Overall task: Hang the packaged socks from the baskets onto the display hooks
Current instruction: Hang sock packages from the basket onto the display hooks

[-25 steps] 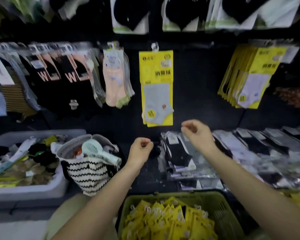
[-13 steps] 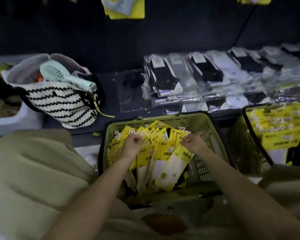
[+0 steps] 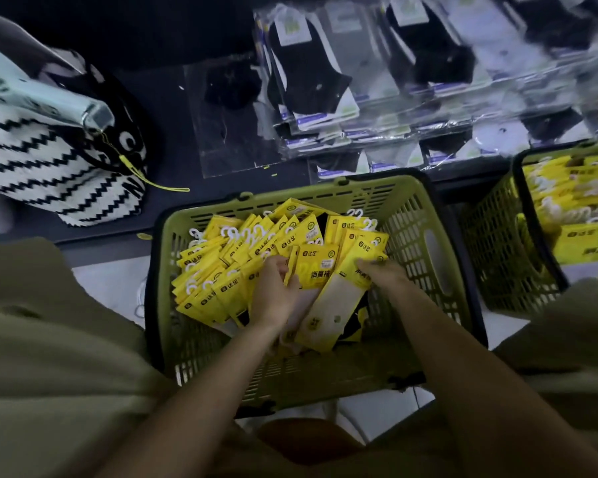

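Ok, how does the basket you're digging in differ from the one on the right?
The near basket is wholly in frame; the right basket is cut off by the frame edge. The left hand and right hand grip yellow packs in the near basket; the right basket is untouched. The near basket's packs fan out loosely; the right basket's stacked packs lie flatter. Both are green slotted plastic with dark rims.
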The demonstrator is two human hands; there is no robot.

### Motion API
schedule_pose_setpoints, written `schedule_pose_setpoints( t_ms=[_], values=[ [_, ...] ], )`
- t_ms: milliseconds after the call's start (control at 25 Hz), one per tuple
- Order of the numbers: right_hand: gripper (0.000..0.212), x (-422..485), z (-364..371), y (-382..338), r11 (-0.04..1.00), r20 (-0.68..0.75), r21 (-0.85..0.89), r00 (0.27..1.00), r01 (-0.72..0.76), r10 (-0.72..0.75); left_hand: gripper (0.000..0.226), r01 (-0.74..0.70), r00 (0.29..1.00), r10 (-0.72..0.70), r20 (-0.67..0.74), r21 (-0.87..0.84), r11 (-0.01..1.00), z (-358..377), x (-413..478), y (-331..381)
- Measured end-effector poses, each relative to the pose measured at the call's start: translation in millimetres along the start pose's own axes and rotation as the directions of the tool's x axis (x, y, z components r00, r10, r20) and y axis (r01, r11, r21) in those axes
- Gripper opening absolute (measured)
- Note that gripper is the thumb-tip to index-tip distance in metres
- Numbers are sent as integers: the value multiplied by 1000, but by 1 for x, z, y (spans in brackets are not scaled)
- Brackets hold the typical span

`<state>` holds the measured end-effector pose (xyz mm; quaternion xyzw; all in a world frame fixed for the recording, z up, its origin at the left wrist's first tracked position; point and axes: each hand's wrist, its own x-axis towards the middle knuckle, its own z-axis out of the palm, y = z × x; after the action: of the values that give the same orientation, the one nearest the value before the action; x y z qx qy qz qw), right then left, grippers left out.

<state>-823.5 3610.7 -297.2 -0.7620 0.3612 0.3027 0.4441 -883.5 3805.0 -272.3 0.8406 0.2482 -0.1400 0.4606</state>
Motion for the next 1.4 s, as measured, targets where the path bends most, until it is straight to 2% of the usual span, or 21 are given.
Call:
schedule_pose_setpoints(
  t_ms=[120,360,400,480,560,640,720,840,960,1040,1200,1400],
  values=[
    [66,15,4,0,983,79,185,996,20,-35,39,-34,999,32,15,149,988,5,-3,-1],
    [95,35,0,5,983,85,175,994,55,-71,28,-70,996,82,-32,279,958,15,-10,1],
    [91,37,-3,4,983,96,178,993,46,-64,28,-33,998,44,-38,254,967,17,-10,3],
    [69,41,-6,2,990,158,138,985,41,-63,32,58,998,-57,-10,211,976,18,-7,7],
    [53,37,-5,1,991,203,118,975,61,-84,28,23,998,-42,53,320,947,14,-2,8],
    [44,32,-1,-1,980,211,173,969,95,-131,22,-37,998,10,63,442,896,6,0,8],
    [45,27,6,-4,960,225,250,957,125,-183,23,-36,999,31,18,485,874,-4,-2,7],
    [65,23,12,-10,944,235,312,954,106,-185,26,18,999,-2,-34,486,874,-22,-7,2],
    [63,17,7,-15,978,315,180,935,109,-162,22,83,995,-53,-81,437,896,-37,-11,-6],
    [63,11,-1,-14,983,311,129,936,130,-165,20,90,995,-61,-84,399,913,-44,-14,-9],
    [48,-7,-20,-4,967,288,215,937,139,-199,23,85,994,-49,-101,384,919,-51,-20,-8],
    [48,-34,-36,-16,949,425,249,858,194,-287,29,42,998,-8,-63,558,829,-53,-20,-11]
  ],
)
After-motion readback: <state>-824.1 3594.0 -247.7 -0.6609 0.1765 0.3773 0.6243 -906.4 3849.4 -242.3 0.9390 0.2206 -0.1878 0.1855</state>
